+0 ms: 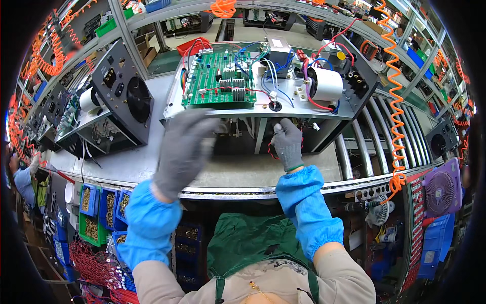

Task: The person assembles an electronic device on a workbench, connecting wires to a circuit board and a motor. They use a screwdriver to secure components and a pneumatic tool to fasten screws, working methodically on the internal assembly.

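In front of me on the bench stands an electrical chassis [316, 107] with a silver shelf and a dark frame. The shelf carries a green circuit board [205, 73], a white cylinder [328, 84] and several coloured wires. My right hand [287, 144], in a grey glove, is at the lower front opening, its fingers curled closed beside a dark upright. What they hold, if anything, is hidden; thin red and black wires [272, 151] hang close by. My left hand [185, 149], also gloved, is blurred before the chassis's left front corner, its fingers smeared by motion.
Another chassis [114, 114] with a black fan stands to the left. Metal rollers [372, 137] run on the right, below an orange coiled hose [396, 101]. Blue bins of small brass-coloured parts [108, 207] and red wire bundles [93, 263] sit lower left. A purple fan [440, 190] stands right.
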Action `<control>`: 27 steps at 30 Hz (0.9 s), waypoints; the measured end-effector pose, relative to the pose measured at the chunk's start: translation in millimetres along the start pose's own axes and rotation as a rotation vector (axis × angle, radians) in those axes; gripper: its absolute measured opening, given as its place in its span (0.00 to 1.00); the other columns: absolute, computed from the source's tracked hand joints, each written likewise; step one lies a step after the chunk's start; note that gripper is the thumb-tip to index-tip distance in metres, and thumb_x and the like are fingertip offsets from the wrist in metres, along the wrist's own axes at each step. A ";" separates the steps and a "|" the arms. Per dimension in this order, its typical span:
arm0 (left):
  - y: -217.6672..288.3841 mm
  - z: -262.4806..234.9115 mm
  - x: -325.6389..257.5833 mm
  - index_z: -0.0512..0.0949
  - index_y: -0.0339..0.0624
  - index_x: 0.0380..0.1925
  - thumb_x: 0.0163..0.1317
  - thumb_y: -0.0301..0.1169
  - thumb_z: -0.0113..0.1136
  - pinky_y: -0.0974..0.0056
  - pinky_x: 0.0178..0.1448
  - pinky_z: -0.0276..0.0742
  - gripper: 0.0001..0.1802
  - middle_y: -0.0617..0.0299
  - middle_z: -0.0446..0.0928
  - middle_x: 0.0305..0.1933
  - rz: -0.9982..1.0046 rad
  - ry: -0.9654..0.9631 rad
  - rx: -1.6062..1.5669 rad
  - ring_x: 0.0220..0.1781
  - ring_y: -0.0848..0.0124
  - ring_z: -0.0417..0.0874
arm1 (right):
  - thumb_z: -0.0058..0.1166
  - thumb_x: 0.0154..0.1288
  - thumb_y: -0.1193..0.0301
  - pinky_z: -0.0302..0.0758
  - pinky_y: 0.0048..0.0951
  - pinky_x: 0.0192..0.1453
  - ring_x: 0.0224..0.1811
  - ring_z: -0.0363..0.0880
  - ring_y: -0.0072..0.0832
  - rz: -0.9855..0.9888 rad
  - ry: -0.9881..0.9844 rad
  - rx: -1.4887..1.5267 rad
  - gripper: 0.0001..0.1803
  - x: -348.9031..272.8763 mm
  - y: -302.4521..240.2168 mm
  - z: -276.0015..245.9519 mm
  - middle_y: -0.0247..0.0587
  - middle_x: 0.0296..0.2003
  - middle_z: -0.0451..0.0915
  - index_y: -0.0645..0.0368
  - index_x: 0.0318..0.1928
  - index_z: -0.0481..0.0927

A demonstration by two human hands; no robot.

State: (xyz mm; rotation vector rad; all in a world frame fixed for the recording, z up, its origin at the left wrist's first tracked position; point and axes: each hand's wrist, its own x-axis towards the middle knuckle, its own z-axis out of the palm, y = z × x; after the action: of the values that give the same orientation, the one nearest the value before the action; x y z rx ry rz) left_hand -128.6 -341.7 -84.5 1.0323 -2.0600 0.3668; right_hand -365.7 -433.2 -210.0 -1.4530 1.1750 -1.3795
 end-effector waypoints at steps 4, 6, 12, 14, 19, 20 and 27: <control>28.3 68.9 53.9 0.76 0.45 0.47 0.49 0.22 0.60 0.57 0.52 0.73 0.22 0.58 0.76 0.47 0.132 -0.115 -0.195 0.47 0.56 0.75 | 0.47 0.67 0.73 0.66 0.23 0.22 0.19 0.69 0.17 0.153 -0.040 0.274 0.08 0.1 -14.6 15.5 0.34 0.20 0.73 0.61 0.30 0.74; 30.9 94.8 78.0 0.76 0.46 0.45 0.49 0.23 0.59 0.58 0.52 0.74 0.19 0.58 0.76 0.47 0.143 -0.150 -0.095 0.47 0.57 0.76 | 0.47 0.67 0.74 0.66 0.23 0.23 0.19 0.70 0.18 -0.020 -0.005 0.176 0.07 5.0 5.5 11.0 0.35 0.20 0.72 0.63 0.30 0.74; 8.5 114.3 94.8 0.77 0.43 0.39 0.52 0.21 0.54 0.59 0.51 0.76 0.13 0.57 0.76 0.43 0.039 -0.450 0.080 0.47 0.57 0.78 | 0.47 0.66 0.75 0.66 0.23 0.23 0.20 0.70 0.17 0.088 0.002 0.153 0.07 4.1 -0.9 5.1 0.33 0.21 0.74 0.64 0.32 0.76; 7.1 111.6 96.2 0.78 0.43 0.38 0.52 0.21 0.54 0.59 0.51 0.76 0.13 0.56 0.76 0.43 0.029 -0.430 0.044 0.47 0.57 0.78 | 0.47 0.66 0.75 0.66 0.23 0.23 0.19 0.70 0.17 0.052 0.035 0.235 0.07 3.8 -5.6 11.0 0.33 0.20 0.74 0.64 0.32 0.76; 13.2 114.7 95.7 0.78 0.41 0.38 0.54 0.27 0.58 0.57 0.49 0.76 0.10 0.57 0.77 0.43 0.005 -0.439 0.100 0.46 0.57 0.79 | 0.49 0.64 0.76 0.69 0.22 0.25 0.22 0.74 0.18 0.196 0.132 0.638 0.07 0.8 -18.8 24.0 0.36 0.24 0.76 0.66 0.30 0.76; 14.2 114.2 96.3 0.78 0.41 0.37 0.54 0.27 0.58 0.57 0.49 0.76 0.10 0.57 0.77 0.44 -0.027 -0.406 0.073 0.46 0.57 0.79 | 0.51 0.64 0.73 0.69 0.21 0.25 0.22 0.73 0.18 0.229 0.081 0.641 0.07 -2.5 -31.1 20.5 0.35 0.24 0.76 0.65 0.33 0.75; 19.3 52.4 82.1 0.74 0.37 0.38 0.56 0.19 0.55 0.61 0.50 0.75 0.09 0.53 0.77 0.45 -0.079 0.359 -0.143 0.46 0.61 0.80 | 0.52 0.63 0.70 0.77 0.23 0.34 0.31 0.79 0.23 0.266 -0.062 0.294 0.16 -38.9 -44.6 -102.3 0.40 0.33 0.80 0.64 0.49 0.76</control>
State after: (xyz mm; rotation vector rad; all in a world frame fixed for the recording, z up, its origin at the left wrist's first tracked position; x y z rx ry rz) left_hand -200.4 -403.6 -54.8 0.8868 -1.6940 0.3327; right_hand -462.2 -379.4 -167.8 -1.0843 1.0338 -1.2523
